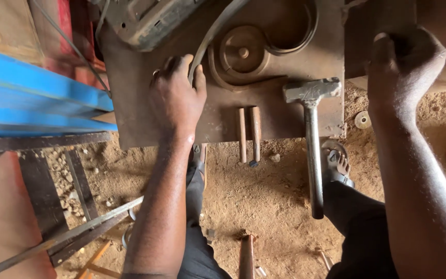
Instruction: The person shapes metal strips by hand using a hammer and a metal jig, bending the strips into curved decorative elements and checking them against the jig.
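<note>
The left hand (177,95) is clenched around a flat metal strip (218,28), pressing it down on the rusty desk (130,103) just where the strip curves toward the round bending jig (242,53) beside it, which suggests the grip steadies the strip against the form. The right hand (406,64) is closed on the dark edge at the desk's far side, seemingly bracing. Between the hands a hammer (312,119) and two short rods (249,132) overhang the near edge, handy to grab.
</note>
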